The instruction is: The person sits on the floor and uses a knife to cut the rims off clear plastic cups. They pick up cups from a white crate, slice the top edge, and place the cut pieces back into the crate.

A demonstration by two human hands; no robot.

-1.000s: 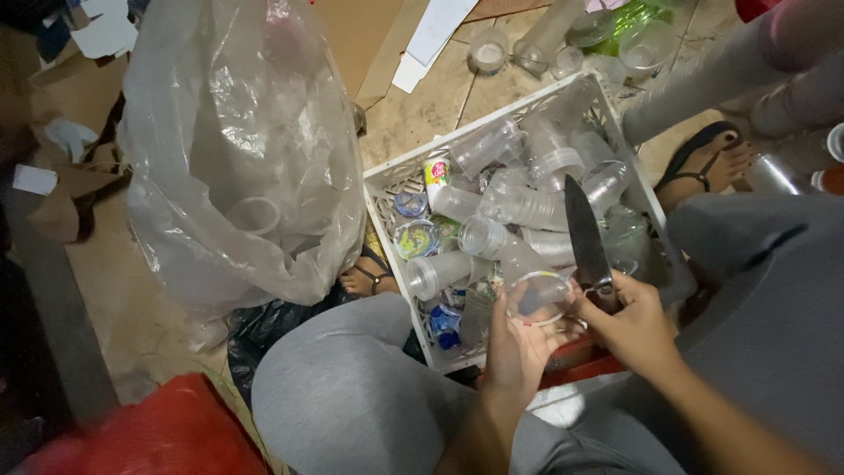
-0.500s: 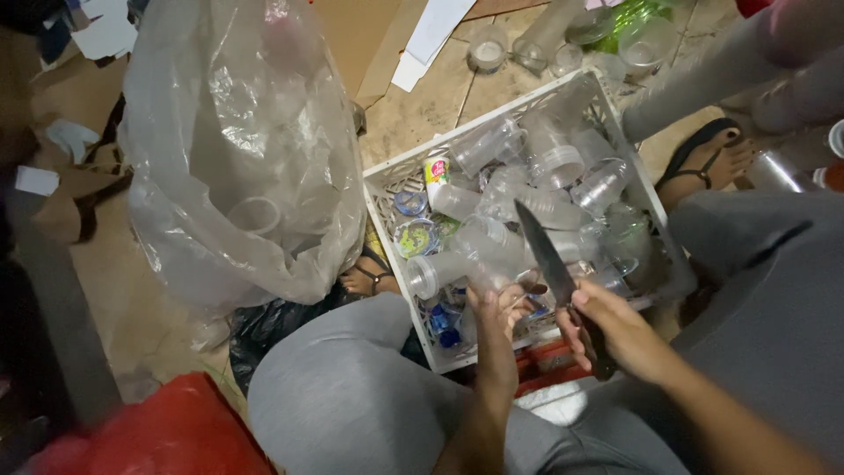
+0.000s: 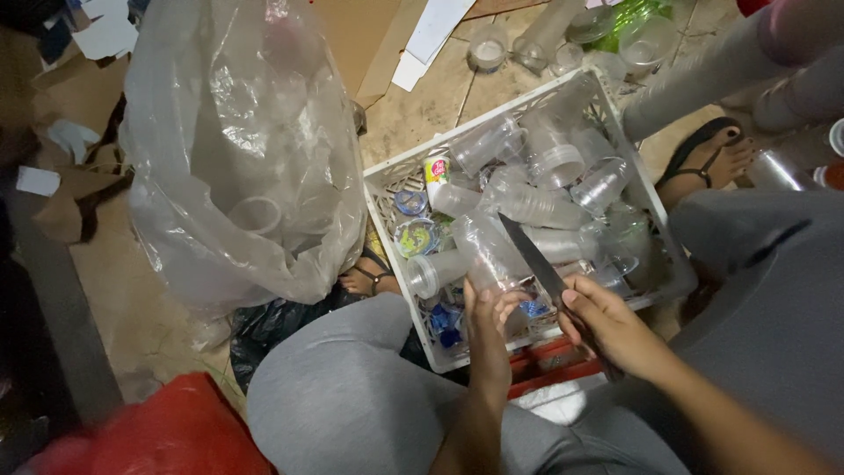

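Observation:
My left hand (image 3: 489, 321) grips a clear plastic cup (image 3: 485, 253) over the near edge of a white plastic crate (image 3: 387, 171). My right hand (image 3: 607, 324) holds a dark-bladed knife (image 3: 530, 252), its tip pointing up and left, close to the cup. The crate is full of clear plastic cups and bottles (image 3: 545, 189), with several coloured peel-off lids (image 3: 415, 236) along its left side. My grey-clad knees (image 3: 352, 396) frame the crate's near side.
A big clear plastic bag (image 3: 237, 149) holding cups stands left of the crate. A red object (image 3: 167, 435) lies at bottom left. Cardboard and paper scraps (image 3: 422, 35) lie behind. Another person's sandalled foot (image 3: 708, 158) rests at the right.
My left hand dropped into the crate and now grips a different clear cup. My right hand moved left with the knife, the blade now near that cup.

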